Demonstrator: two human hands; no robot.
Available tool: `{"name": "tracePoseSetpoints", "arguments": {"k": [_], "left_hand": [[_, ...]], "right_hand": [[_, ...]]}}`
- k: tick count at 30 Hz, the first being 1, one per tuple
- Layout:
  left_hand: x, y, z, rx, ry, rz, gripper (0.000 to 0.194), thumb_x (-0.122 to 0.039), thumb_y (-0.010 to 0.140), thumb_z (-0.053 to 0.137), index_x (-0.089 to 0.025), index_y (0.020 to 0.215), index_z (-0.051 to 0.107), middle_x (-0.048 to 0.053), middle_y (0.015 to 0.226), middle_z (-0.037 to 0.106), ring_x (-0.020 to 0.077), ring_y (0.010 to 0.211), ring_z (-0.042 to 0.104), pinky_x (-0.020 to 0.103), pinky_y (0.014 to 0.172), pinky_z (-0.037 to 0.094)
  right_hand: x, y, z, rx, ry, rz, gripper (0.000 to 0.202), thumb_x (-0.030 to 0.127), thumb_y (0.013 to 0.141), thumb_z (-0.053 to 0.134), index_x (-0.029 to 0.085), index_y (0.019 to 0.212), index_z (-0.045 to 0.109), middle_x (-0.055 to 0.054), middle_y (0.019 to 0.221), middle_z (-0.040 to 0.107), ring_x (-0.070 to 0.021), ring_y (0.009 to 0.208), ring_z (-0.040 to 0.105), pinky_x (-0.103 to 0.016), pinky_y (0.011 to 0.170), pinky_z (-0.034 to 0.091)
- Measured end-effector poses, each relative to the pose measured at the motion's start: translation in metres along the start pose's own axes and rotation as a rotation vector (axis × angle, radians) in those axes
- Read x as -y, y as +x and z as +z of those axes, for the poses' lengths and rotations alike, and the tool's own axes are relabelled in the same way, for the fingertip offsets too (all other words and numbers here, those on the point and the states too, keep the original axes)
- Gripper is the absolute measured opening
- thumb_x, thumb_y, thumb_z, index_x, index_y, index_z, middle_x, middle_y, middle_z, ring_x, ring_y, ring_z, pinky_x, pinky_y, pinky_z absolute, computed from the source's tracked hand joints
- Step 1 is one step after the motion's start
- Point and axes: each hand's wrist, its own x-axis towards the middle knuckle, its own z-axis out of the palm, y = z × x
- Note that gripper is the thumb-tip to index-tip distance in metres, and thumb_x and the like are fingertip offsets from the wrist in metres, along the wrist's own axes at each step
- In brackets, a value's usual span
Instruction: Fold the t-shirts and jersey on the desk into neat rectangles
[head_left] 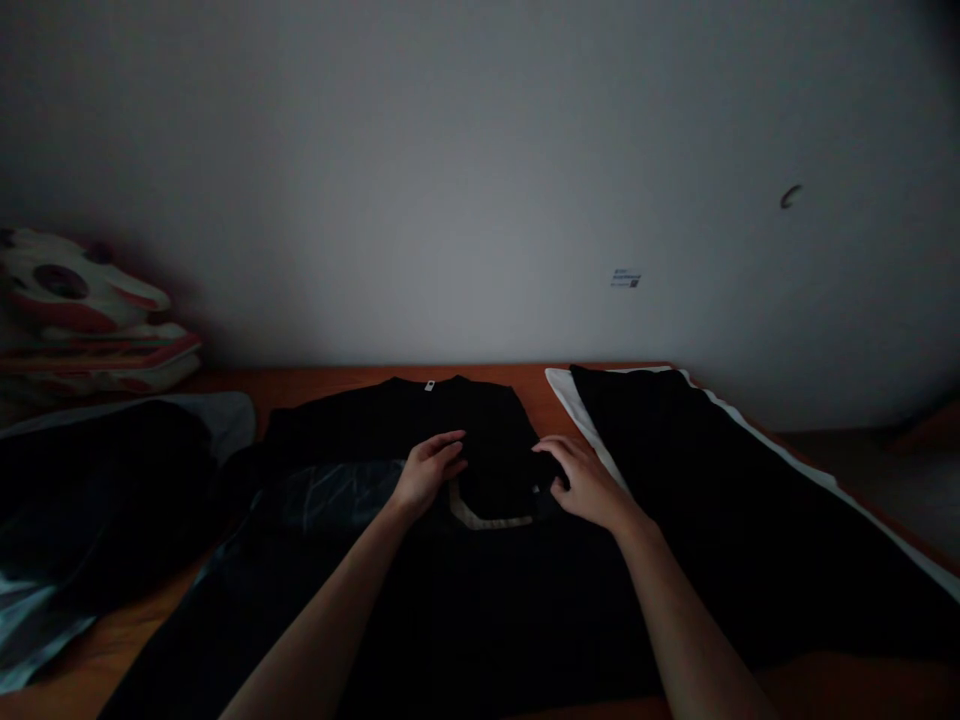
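A black shirt (pixel 480 410) with a small white neck label (pixel 430 385) lies spread on the wooden table. Over its lower part lies a dark garment (pixel 480 590), nearer to me, with a pale curved trim (pixel 487 521) along an opening. My left hand (pixel 429 474) is over the left end of that trim, fingers stretched and thumb apart, with nothing visible in it. To the right of the opening is my right hand (pixel 583 481), its fingers bent but spread from the thumb, also with nothing visible in it. Whether the fingertips touch cloth is too dark to tell.
On the right, black cloth (pixel 712 480) lies over a white one (pixel 574 400). Piled dark and grey clothes (pixel 112 480) are at the left. Behind them stands a red and white toy keyboard (pixel 97 345). A plain wall (pixel 450 200) borders the wooden table (pixel 315 380).
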Motion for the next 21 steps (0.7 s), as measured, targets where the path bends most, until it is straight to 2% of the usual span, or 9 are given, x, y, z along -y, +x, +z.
{"name": "tracePoseSetpoints", "arguments": {"k": [3, 5, 9, 11, 14, 17, 20, 21], "left_hand": [[0.000, 0.001, 0.001, -0.027, 0.009, -0.008, 0.022, -0.011, 0.080, 0.075, -0.013, 0.102, 0.073, 0.004, 0.082, 0.072, 0.0104, 0.063, 0.069, 0.021, 0.066, 0.058], [0.002, 0.001, 0.001, -0.042, 0.067, 0.037, 0.023, -0.017, 0.080, 0.076, -0.013, 0.102, 0.070, 0.002, 0.075, 0.070, 0.0106, 0.058, 0.068, 0.020, 0.059, 0.056], [0.009, -0.002, 0.004, -0.005, 0.314, 0.227, 0.037, -0.038, 0.081, 0.075, -0.017, 0.109, 0.064, -0.003, 0.067, 0.064, 0.0107, 0.047, 0.061, 0.020, 0.045, 0.046], [0.012, -0.004, 0.005, -0.008, 0.419, 0.321, 0.039, -0.044, 0.083, 0.069, -0.018, 0.111, 0.063, -0.004, 0.069, 0.063, 0.0104, 0.046, 0.057, 0.021, 0.043, 0.041], [0.013, -0.006, 0.004, -0.113, 0.560, 0.441, 0.030, -0.041, 0.085, 0.062, -0.020, 0.106, 0.065, -0.004, 0.071, 0.060, 0.0118, 0.054, 0.056, 0.023, 0.050, 0.042], [0.011, -0.006, 0.001, -0.197, 0.711, 0.503, 0.022, -0.034, 0.086, 0.058, -0.020, 0.102, 0.066, -0.003, 0.070, 0.058, 0.0148, 0.061, 0.057, 0.026, 0.059, 0.046], [0.012, -0.004, -0.001, -0.259, 0.857, 0.601, 0.019, -0.023, 0.083, 0.057, -0.020, 0.101, 0.065, 0.000, 0.077, 0.060, 0.0185, 0.070, 0.059, 0.032, 0.069, 0.050], [0.013, -0.003, -0.002, -0.291, 0.904, 0.661, 0.021, -0.019, 0.081, 0.057, -0.020, 0.101, 0.065, 0.003, 0.083, 0.062, 0.0202, 0.076, 0.060, 0.035, 0.074, 0.052]], "right_hand": [[-0.004, 0.000, 0.000, -0.003, -0.011, 0.019, 0.064, -0.003, 0.065, 0.050, 0.027, 0.121, 0.060, -0.005, 0.122, 0.067, -0.0232, 0.119, 0.062, -0.043, 0.108, 0.047], [-0.002, 0.001, -0.001, -0.021, -0.007, 0.013, 0.061, -0.002, 0.067, 0.053, 0.027, 0.120, 0.059, -0.005, 0.121, 0.066, -0.0232, 0.118, 0.062, -0.043, 0.106, 0.048], [0.012, 0.006, -0.004, -0.039, -0.030, -0.064, 0.045, 0.007, 0.073, 0.065, 0.026, 0.114, 0.061, -0.007, 0.124, 0.064, -0.0259, 0.118, 0.060, -0.045, 0.104, 0.049], [0.021, 0.009, -0.004, -0.031, -0.039, -0.107, 0.037, 0.009, 0.077, 0.067, 0.026, 0.109, 0.064, -0.007, 0.120, 0.066, -0.0255, 0.114, 0.061, -0.044, 0.101, 0.050], [0.031, 0.011, -0.001, -0.043, -0.006, -0.167, 0.026, 0.008, 0.081, 0.064, 0.026, 0.099, 0.068, -0.005, 0.107, 0.070, -0.0231, 0.103, 0.064, -0.040, 0.095, 0.051], [0.037, 0.010, -0.001, -0.050, 0.074, -0.167, 0.019, 0.010, 0.080, 0.064, 0.025, 0.092, 0.068, -0.004, 0.096, 0.072, -0.0213, 0.094, 0.066, -0.037, 0.089, 0.052], [0.038, 0.009, -0.002, -0.004, 0.200, -0.110, 0.003, 0.023, 0.087, 0.065, 0.025, 0.088, 0.068, -0.002, 0.088, 0.073, -0.0188, 0.084, 0.068, -0.032, 0.080, 0.053], [0.037, 0.009, -0.002, -0.011, 0.235, -0.078, 0.007, 0.028, 0.090, 0.064, 0.025, 0.087, 0.068, -0.002, 0.087, 0.073, -0.0176, 0.081, 0.068, -0.030, 0.077, 0.053]]}}
